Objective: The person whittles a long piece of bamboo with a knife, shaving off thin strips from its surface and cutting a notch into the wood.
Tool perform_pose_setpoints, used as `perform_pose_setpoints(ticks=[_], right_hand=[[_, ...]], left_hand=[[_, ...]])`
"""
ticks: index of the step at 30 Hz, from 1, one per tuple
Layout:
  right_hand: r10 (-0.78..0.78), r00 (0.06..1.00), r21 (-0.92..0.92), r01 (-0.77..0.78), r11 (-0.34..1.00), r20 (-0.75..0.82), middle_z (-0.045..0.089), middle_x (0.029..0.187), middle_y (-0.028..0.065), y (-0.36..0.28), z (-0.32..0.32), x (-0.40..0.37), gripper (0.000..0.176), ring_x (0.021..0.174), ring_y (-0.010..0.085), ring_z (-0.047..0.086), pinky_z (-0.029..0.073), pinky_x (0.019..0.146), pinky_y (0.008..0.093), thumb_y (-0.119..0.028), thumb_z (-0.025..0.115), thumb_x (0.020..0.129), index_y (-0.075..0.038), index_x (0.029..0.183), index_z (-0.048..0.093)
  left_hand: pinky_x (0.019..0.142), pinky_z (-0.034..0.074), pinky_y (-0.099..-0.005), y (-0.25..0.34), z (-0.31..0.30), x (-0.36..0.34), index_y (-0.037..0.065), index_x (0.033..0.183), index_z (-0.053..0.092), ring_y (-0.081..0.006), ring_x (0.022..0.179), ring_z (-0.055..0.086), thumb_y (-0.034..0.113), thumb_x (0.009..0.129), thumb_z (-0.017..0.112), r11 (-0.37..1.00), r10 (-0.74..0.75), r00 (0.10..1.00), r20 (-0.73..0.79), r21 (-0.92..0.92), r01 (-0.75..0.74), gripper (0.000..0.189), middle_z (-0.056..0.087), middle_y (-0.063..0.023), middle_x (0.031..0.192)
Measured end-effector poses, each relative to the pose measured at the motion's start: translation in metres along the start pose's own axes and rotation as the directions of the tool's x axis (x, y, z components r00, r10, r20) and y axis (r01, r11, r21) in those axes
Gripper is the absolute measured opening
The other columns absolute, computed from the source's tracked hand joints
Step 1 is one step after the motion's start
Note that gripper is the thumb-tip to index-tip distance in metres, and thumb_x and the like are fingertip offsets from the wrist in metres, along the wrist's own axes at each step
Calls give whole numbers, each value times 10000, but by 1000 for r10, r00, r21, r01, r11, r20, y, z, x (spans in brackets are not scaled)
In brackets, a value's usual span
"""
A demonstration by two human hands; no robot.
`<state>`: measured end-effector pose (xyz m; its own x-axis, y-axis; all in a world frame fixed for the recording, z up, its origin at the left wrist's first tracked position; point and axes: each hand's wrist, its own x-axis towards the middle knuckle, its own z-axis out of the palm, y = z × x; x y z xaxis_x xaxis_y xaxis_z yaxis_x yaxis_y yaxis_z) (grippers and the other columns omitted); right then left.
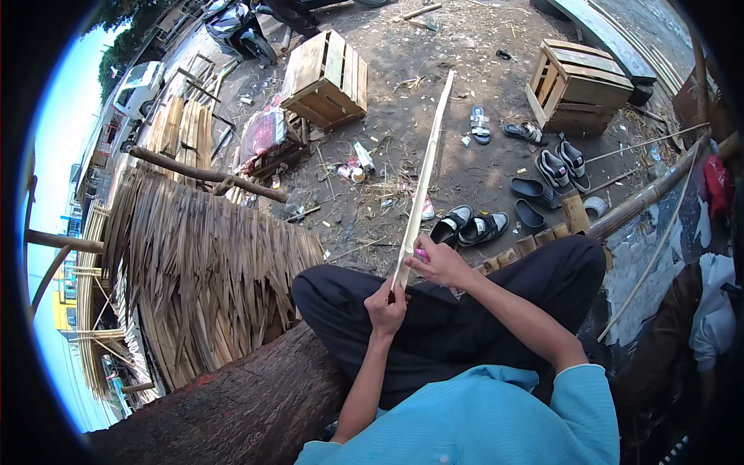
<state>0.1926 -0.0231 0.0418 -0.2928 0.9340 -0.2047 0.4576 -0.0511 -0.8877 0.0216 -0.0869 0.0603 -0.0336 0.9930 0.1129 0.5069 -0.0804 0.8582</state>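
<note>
A long, pale strip [425, 174], looking like split bamboo or a folded leaf blade, reaches from my lap out over the ground. My left hand [385, 308] is closed around its near end, with the thumb along the strip. Just farther up, my right hand [442, 265] is closed on a small pink object [421, 254], pressed close against the strip's side. Most of that object is hidden by the fingers, so its kind cannot be made out. Both hands are above my crossed legs in dark trousers [434, 318].
Dried-leaf thatch [205, 263] and a thick trunk [232, 395] lie to my left. Ahead are two wooden crates [325, 81], [581, 87], sandals [480, 125], shoes [484, 228] and scattered litter. A bamboo pole [651, 186] runs along the right. Another person's legs [293, 14] show at the top.
</note>
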Motion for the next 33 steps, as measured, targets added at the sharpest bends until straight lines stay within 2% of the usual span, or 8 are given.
perform_pose_setpoints(ticks=[4, 11, 14, 17, 20, 24, 27, 33], right_hand=[[-23, 1000, 292, 26, 956, -13, 593, 694, 77, 10, 2, 19, 384, 652, 147, 574, 457, 609, 320, -336, 709, 825, -45, 1062, 629], [-109, 994, 395, 96, 914, 12, 654, 725, 109, 22, 31, 18, 222, 666, 168, 613, 481, 657, 330, -255, 703, 834, -47, 906, 674], [-109, 993, 330, 116, 937, -41, 647, 706, 135, 16, 26, 17, 259, 652, 246, 636, 488, 631, 371, -287, 695, 834, -33, 831, 642], [-19, 953, -95, -10, 995, -302, 648, 707, 140, 17, 1, 20, 326, 661, 325, 642, 487, 603, 420, -343, 679, 832, -32, 771, 602], [52, 880, -112, -118, 987, -471, 644, 683, 131, 22, -28, 31, 392, 668, 356, 638, 487, 585, 442, -415, 675, 813, -42, 741, 579], [15, 942, -272, -112, 956, -335, 624, 640, 122, -6, -48, 11, 494, 620, 300, 636, 477, 555, 406, -515, 719, 752, -39, 726, 589], [13, 991, -81, -24, 996, -130, 584, 591, 83, 2, -25, 10, 507, 545, 236, 587, 447, 531, 384, -537, 707, 763, -37, 780, 628], [-153, 987, 253, 159, 954, -45, 513, 559, 52, -7, 11, 3, 195, 542, 82, 424, 381, 510, 271, -172, 715, 827, -49, 975, 690]], left_hand=[[498, 510, -257, -7, 2, -2, -45, 1066, 658, -129, 547, 663, 42, 900, 565, 995, 66, 998, 21, 68, -67, 209, 653, -85, 638], [508, 510, -262, -11, 3, -3, -30, 1082, 665, -140, 538, 665, 38, 876, 584, 960, 196, 979, 62, 193, -205, 231, 652, -107, 630], [503, 507, -251, -8, 3, -2, -40, 1075, 662, -134, 540, 665, 40, 889, 574, 960, 193, 978, 73, 192, -204, 221, 653, -90, 630], [498, 506, -238, -7, 2, -3, -51, 1070, 659, -124, 541, 661, 44, 901, 565, 996, 39, 999, 22, 84, -40, 215, 651, -71, 631], [489, 504, -227, -6, 5, -2, -65, 1062, 655, -109, 541, 651, 54, 915, 555, 998, 59, 998, -19, 32, -59, 214, 647, -61, 636], [484, 509, -226, -2, 2, -1, -81, 1053, 651, -115, 542, 651, 73, 929, 551, 997, -23, 999, -25, -71, 21, 222, 656, -73, 660], [481, 513, -224, -5, 0, 3, -89, 1046, 651, -124, 542, 653, 95, 940, 544, 974, -133, 991, -12, -186, 129, 237, 658, -77, 666], [485, 516, -244, -3, -1, 2, -45, 1043, 667, -132, 539, 663, 91, 916, 573, 994, -66, 997, -33, -84, 63, 209, 663, -76, 638]])
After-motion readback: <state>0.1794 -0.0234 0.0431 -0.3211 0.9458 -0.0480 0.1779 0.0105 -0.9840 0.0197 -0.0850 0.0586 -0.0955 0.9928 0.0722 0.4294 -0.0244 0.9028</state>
